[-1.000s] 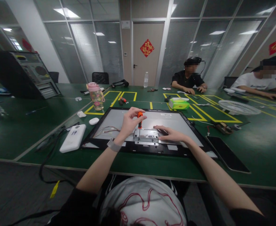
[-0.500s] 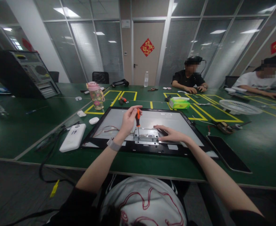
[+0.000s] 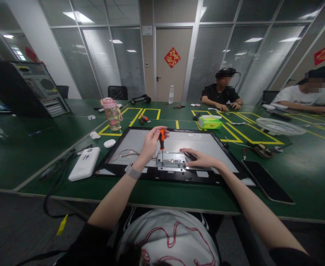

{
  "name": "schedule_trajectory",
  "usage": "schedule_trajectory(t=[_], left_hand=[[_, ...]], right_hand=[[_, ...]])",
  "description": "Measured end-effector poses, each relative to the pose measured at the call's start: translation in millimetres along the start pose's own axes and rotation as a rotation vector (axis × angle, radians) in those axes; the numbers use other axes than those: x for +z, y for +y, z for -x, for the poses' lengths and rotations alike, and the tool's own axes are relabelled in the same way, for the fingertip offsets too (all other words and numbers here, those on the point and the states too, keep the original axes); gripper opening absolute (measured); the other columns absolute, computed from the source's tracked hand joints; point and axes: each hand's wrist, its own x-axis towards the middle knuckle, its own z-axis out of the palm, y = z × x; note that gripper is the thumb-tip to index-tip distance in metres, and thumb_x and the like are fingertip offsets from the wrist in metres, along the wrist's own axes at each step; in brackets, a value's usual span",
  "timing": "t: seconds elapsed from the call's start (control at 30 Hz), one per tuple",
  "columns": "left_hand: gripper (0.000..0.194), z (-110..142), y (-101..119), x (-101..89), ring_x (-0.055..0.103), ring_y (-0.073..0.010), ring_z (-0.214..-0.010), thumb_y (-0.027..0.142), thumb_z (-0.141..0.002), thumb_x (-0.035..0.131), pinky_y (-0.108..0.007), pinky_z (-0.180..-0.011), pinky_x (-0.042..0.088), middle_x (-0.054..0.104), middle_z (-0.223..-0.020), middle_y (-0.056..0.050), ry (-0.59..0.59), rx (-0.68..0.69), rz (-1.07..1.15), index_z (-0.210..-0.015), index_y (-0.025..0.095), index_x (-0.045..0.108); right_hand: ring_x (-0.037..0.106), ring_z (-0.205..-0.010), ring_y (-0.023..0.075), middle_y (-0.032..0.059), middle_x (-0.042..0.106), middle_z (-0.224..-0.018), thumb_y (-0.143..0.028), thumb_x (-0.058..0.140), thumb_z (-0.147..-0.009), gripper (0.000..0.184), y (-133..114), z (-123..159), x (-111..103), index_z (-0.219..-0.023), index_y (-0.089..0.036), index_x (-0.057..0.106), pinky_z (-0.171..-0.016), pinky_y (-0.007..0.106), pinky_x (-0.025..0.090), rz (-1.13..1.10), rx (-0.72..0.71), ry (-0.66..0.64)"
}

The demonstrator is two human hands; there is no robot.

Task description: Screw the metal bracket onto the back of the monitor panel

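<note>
My left hand (image 3: 152, 142) is closed around the handle of an orange and black screwdriver (image 3: 161, 140), held upright. Its shaft points down at the left part of a silver metal bracket (image 3: 171, 159), where the tip appears to meet it. My right hand (image 3: 198, 158) rests with fingers apart against the bracket's right side, holding nothing. Under both hands lies a flat display panel (image 3: 176, 142) with a grey back and a black frame. Thin wires (image 3: 123, 151) run across the panel on its left.
Left of the panel are a white power bank (image 3: 84, 164), a white case (image 3: 109, 143) and a pink-lided bottle (image 3: 112, 114). To the right lie a black phone (image 3: 267, 181) and a white racket-like grid (image 3: 280, 126). A green tissue pack (image 3: 210, 122) sits behind. Two people sit across the table.
My left hand's fingers have shifted slightly on the screwdriver handle, which stays upright at the same spot on the bracket. My right hand keeps its place. The view has turned slightly.
</note>
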Motion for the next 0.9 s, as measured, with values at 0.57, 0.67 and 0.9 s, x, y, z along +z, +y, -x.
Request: schedule_trajectory(t=[0.57, 0.67, 0.9], left_hand=[[0.029, 1.4, 5.5, -1.3, 0.062, -0.0151, -0.075, 0.037, -0.086, 0.057, -0.028, -0.072, 0.048, 0.068, -0.082, -0.005, 0.042, 0.020, -0.104, -0.101, 0.015, 0.069], [0.019, 3.4, 7.5, 0.1, 0.056, -0.0115, -0.066, 0.033, -0.077, 0.068, -0.024, -0.063, 0.044, 0.064, -0.077, -0.002, 0.096, 0.061, -0.225, -0.088, 0.017, 0.071], [0.029, 3.3, 6.0, -1.2, 0.057, -0.0139, -0.081, 0.025, -0.089, 0.045, -0.026, -0.074, 0.045, 0.064, -0.085, -0.004, 0.076, 0.079, -0.225, -0.102, 0.018, 0.070]], right_hand=[[0.036, -0.138, 0.0278, 0.0091, 0.040, -0.149, -0.056, 0.068, -0.075, 0.075, 1.7, 0.2, 0.1, -0.138, -0.024, 0.044, -0.116, 0.044, 0.026, 0.016, -0.001, 0.000], [0.036, -0.138, 0.0284, 0.0086, 0.040, -0.149, -0.057, 0.068, -0.075, 0.074, 3.0, 0.2, 0.3, -0.138, -0.025, 0.045, -0.116, 0.045, 0.026, 0.013, -0.004, 0.001], [0.035, -0.138, 0.0282, 0.0097, 0.039, -0.149, -0.057, 0.068, -0.074, 0.076, -0.7, 0.7, 0.0, -0.138, -0.023, 0.044, -0.117, 0.044, 0.024, 0.009, 0.004, -0.001]])
